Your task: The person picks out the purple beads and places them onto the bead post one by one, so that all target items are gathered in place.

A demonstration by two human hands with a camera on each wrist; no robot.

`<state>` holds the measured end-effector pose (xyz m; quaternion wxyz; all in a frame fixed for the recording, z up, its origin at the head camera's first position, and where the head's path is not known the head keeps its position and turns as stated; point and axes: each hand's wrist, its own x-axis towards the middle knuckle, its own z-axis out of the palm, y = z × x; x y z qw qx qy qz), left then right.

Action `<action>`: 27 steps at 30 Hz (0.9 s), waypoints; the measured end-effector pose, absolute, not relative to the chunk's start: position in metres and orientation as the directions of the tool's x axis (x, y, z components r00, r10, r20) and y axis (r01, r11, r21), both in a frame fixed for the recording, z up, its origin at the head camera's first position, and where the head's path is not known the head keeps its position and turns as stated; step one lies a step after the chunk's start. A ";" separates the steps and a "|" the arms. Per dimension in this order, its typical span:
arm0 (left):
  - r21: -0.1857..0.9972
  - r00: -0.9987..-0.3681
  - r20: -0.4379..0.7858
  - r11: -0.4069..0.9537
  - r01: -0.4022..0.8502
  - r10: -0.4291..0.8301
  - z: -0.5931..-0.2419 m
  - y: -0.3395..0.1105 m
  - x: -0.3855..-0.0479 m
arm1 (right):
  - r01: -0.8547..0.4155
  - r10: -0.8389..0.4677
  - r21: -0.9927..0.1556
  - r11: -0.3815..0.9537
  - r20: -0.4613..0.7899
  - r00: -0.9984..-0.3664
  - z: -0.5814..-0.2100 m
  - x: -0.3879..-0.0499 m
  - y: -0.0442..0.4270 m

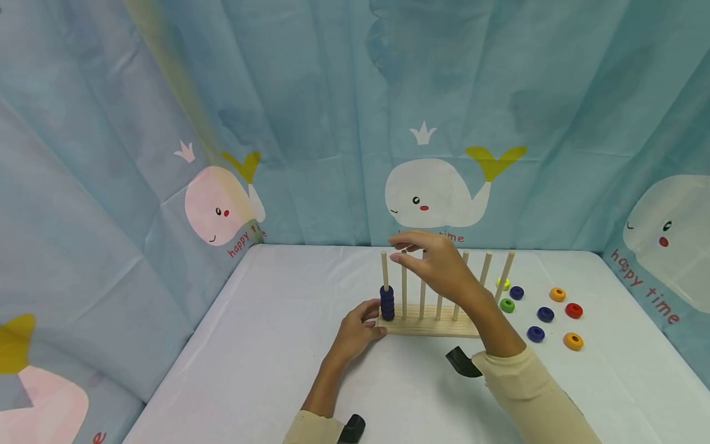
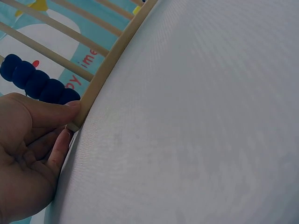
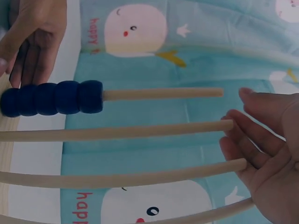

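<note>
Left hand [image 1: 354,332]: thumb and fingers pinching the near left corner of the wooden peg rack [image 1: 421,330]; beige sleeve.

Right hand [image 1: 438,262]: above the rack, beside the tips of its pegs; thumb and fingers apart, gently curved, holding nothing; beige sleeve.

Black pieces [image 1: 463,362], one at each sleeve cuff, in front of the rack; kind unclear.

Rack: one, pale wood, flat base bearing a row of upright round pegs; lies lengthwise before the person.

Stack of five dark blue beads [image 1: 387,303]: threaded on the rack's leftmost peg [image 1: 385,271], seated at the base; upper part of that peg bare. The neighbouring pegs in the right-wrist view carry no bead.

Loose beads, eight visible, all to the right of the rack: one yellow [image 1: 507,284] and one green [image 1: 507,305], nearest its right end; three blue [image 1: 545,314]; two orange [image 1: 573,346] and one red [image 1: 574,310], farther out.

White tablecloth [image 1: 249,345]: beneath the rack.

Blue curtain [image 1: 322,154]: behind the rack, printed with white whales, crowns and red lettering.
</note>
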<state>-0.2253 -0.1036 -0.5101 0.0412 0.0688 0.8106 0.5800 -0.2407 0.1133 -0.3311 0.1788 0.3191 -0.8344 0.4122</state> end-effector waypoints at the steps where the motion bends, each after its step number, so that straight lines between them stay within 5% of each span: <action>1: 0.946 -0.987 0.015 0.317 0.066 0.159 -0.510 -0.104 -0.225 | -0.682 -0.379 -0.574 0.453 0.568 -0.731 -0.331 -0.240 0.115; 27: 0.949 -0.988 0.018 0.307 0.066 0.155 -0.510 -0.103 -0.227 | -0.670 -0.177 -0.586 0.456 0.678 -0.714 -0.330 -0.214 0.182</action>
